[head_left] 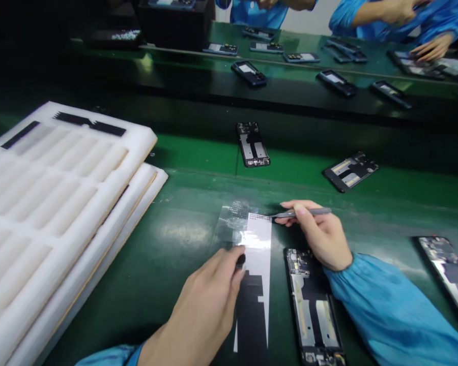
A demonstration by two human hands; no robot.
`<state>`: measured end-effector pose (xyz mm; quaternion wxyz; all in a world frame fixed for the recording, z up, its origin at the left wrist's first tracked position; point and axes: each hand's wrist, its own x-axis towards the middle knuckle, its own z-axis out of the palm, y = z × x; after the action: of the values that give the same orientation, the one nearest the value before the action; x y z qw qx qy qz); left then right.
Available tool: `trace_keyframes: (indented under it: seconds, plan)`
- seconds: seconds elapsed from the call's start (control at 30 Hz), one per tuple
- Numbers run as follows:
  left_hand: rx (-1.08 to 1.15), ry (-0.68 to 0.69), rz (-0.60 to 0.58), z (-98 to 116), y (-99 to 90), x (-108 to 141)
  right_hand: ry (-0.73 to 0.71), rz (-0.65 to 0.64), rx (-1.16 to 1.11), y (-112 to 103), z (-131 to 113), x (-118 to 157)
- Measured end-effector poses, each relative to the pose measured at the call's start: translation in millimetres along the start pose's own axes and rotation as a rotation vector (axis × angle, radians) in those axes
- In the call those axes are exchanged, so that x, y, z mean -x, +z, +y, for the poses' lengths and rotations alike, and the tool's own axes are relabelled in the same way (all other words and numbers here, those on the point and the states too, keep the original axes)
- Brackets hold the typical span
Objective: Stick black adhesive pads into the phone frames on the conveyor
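The left hand point(206, 305) is nearest, with its fingers half closed on a silver and black sheet point(257, 244); I cannot tell if they grip it. White foam trays point(61, 203) lie left of this hand, beside the green tabletop's point(168, 254) open room. The sheet lies between the hands, not on anything. The right hand point(316, 239) firmly holds tweezers point(301, 213) at the sheet's top edge. Just right of it, a phone frame point(313, 305) shows silver strips uncovered.

White foam trays point(61, 203) lie stacked at left.

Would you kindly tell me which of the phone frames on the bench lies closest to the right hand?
It's the phone frame just below the right hand; the other frames lie farther away.
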<state>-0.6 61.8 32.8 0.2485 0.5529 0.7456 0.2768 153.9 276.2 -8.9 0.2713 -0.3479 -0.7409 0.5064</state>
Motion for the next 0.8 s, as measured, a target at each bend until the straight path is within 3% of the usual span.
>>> trace_keyframes:
  seconds: [0.1,0.23,0.5,0.8]
  plan:
    - [-0.495,0.264,0.068,-9,10.8,-30,-0.035,-0.029,0.012,2,4,-3]
    - [-0.83,0.347,0.016,-13,21.9,-53,-0.109,-0.1,0.085,-3,7,3]
    - [-0.855,0.425,0.002,-20,21.6,-54,-0.19,-0.197,0.069,-5,4,2]
    - [-0.864,0.394,-0.077,-21,20.8,-54,-0.3,-0.319,0.071,-11,-4,-5]
